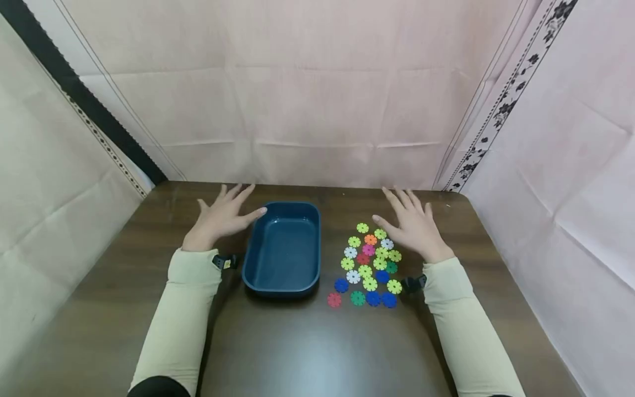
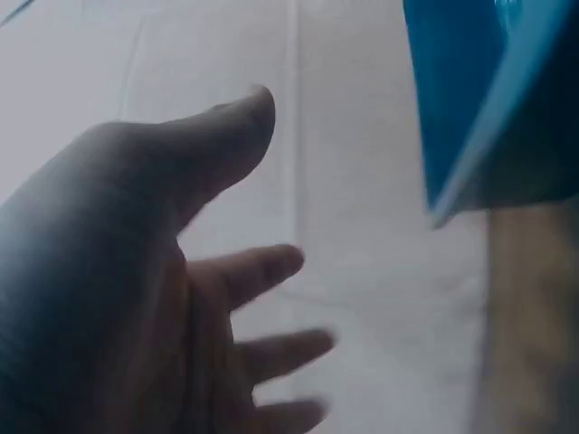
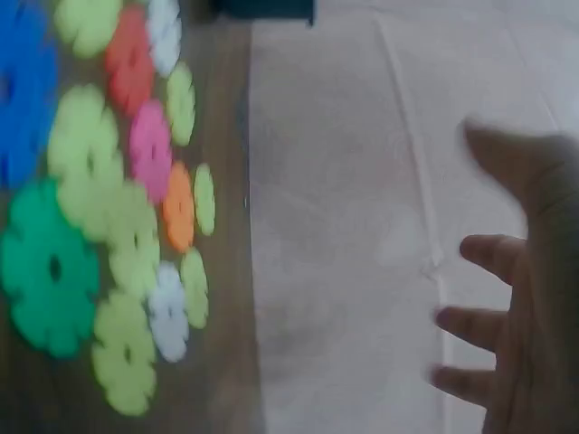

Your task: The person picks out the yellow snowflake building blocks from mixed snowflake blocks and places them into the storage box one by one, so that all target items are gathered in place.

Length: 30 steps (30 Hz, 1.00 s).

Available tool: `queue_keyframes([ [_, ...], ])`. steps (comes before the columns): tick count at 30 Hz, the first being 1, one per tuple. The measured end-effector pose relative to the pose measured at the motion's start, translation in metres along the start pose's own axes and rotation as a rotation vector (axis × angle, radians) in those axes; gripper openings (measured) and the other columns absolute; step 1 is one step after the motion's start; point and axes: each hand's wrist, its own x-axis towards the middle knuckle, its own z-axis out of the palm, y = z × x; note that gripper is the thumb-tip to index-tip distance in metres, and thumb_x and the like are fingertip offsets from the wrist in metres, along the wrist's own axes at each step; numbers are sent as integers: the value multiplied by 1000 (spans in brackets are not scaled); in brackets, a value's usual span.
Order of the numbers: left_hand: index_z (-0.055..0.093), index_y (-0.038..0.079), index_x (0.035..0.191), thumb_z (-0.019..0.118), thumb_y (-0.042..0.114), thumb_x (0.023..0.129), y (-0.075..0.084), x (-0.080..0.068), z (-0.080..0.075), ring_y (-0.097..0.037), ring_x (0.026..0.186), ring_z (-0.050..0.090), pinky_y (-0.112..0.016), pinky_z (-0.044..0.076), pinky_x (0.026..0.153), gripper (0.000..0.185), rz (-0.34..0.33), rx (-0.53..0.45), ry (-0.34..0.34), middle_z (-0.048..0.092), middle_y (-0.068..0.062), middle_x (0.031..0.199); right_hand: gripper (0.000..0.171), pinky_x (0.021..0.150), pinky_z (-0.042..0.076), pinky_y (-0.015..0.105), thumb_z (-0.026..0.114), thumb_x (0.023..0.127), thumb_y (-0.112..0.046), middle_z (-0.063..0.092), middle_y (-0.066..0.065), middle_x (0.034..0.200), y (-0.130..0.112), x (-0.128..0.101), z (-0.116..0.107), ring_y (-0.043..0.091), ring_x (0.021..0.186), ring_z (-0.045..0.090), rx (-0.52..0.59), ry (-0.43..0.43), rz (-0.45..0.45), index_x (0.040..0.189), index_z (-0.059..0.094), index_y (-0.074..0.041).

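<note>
Your left hand (image 1: 223, 218) is spread and empty, its thumb over the upper-left corner of the blue tray (image 1: 283, 248); the left wrist view is dim and blurred, but the thumb looks clear of the rim. Your right hand (image 1: 412, 229) is also spread and empty, near the upper right of the notched discs (image 1: 365, 271). These lie loosely grouped on the brown table (image 1: 307, 353), right of centre in the head frame, with the tray just left of centre. You should find the discs light, thin and fairly stiff, probably smooth plastic that could skid if pressed; pinch one by opposite edges, where the notches give purchase. The tray looks rigid and glossy, so hold it by opposite side walls.
</note>
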Motion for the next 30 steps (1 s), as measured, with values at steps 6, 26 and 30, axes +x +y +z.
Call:
queue_keyframes([
  [6, 30, 23, 160, 52, 53, 102, -29, 26, 48, -28, 148, 28, -56, 27, 117, 69, 18, -803, -136, 30, -4, 163, 53, 105, 42, 56, 57, 103, -37, 56, 18, 141, 17, 19, 13, 37, 129, 53, 273, -209, -15, 142, 53, -2],
  [26, 50, 20, 150, 58, 40, 102, -18, 33, 99, -25, 134, 50, -31, 51, 97, 52, 42, -1305, -115, 47, -4, 152, 27, 78, 50, 40, 72, 95, -23, 62, 12, 101, 9, 76, 51, 26, 86, 57, 280, -475, 77, 109, 60, -3],
  [30, 51, 16, 149, 57, 38, 104, -16, 29, 101, -22, 130, 54, -30, 52, 95, 51, 21, -1324, -121, 50, -6, 150, 19, 75, 54, 41, 69, 95, -12, 64, 14, 101, -10, 84, 37, 27, 85, 60, 447, -445, 95, 109, 62, -2],
])
